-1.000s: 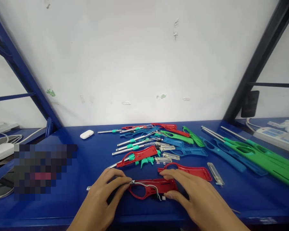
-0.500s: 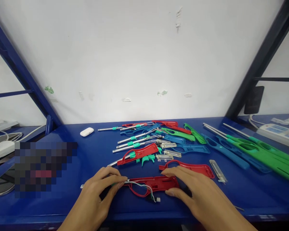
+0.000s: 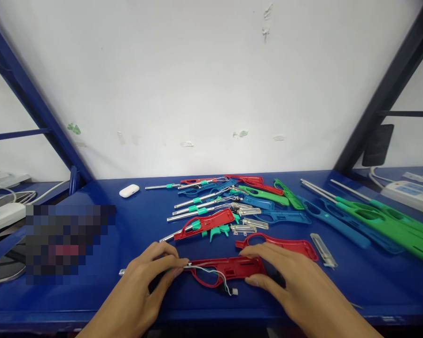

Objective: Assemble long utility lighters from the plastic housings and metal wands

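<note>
A red plastic lighter shell (image 3: 229,269) lies near the front edge of the blue table (image 3: 127,225), with white and green wires (image 3: 218,277) trailing out of it to a small white connector. My left hand (image 3: 144,281) pinches the metal tube end at the shell's left tip. My right hand (image 3: 289,281) grips the shell's right end, thumb below and fingers above. A second red shell half (image 3: 278,244) lies just behind my right hand.
Behind the hands lies a pile of red, blue and green lighter shells (image 3: 232,202) with metal tubes. Long green and blue shells (image 3: 373,218) are at the right. A white earbud case (image 3: 129,190) sits at the back left; power strips lie at both sides.
The view has drifted slightly, shifting everything a little right. Both hands stay on the red shell with hardly any movement.
</note>
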A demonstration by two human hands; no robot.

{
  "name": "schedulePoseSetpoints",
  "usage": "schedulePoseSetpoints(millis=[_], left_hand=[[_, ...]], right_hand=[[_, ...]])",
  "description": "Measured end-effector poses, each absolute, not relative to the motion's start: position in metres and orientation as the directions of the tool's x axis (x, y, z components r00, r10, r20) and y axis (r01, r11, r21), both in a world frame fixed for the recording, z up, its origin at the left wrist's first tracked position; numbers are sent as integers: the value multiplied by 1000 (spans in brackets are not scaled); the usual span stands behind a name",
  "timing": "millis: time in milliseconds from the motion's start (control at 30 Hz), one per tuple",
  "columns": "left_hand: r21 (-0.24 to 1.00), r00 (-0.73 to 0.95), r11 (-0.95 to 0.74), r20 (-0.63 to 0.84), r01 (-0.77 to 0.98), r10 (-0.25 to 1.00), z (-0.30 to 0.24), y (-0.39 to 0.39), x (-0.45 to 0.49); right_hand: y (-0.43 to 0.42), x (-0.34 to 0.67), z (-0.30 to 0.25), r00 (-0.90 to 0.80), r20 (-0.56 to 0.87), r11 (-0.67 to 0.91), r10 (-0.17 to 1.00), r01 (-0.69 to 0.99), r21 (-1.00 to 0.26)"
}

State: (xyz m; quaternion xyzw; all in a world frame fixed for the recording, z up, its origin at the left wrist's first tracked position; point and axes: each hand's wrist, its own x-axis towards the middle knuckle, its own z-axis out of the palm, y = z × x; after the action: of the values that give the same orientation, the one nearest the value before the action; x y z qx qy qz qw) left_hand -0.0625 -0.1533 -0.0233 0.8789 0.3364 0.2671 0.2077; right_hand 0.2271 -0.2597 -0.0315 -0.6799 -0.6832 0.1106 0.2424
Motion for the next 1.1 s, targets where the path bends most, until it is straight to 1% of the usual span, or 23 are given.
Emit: schedulePoseSetpoints(millis=[167, 267, 500, 667, 933, 1100], left_hand=[[519, 655, -686, 282, 510, 701, -19, -153, -61], [512, 644, -675, 273, 531, 715, -18, -156, -60], [483, 627, -687, 312, 542, 714, -16, -161, -54], [477, 644, -701, 311, 530, 699, -17, -159, -55], [526, 604, -687, 357, 501, 713, -25, -158, -57], [465, 633, -728, 376, 503, 677, -16, -157, -54]], right_hand=[[-260, 227, -30, 41, 130, 27, 991, 873, -486], [-262, 227, -31, 53, 135, 21, 989, 868, -496], [-264, 226, -38, 72, 242, 63, 967, 860, -506], [-260, 233, -39, 10, 187, 94, 982, 839, -537], [-260, 227, -30, 16, 146, 58, 989, 870, -489], [-260, 228, -29, 20, 106, 35, 994, 869, -494]])
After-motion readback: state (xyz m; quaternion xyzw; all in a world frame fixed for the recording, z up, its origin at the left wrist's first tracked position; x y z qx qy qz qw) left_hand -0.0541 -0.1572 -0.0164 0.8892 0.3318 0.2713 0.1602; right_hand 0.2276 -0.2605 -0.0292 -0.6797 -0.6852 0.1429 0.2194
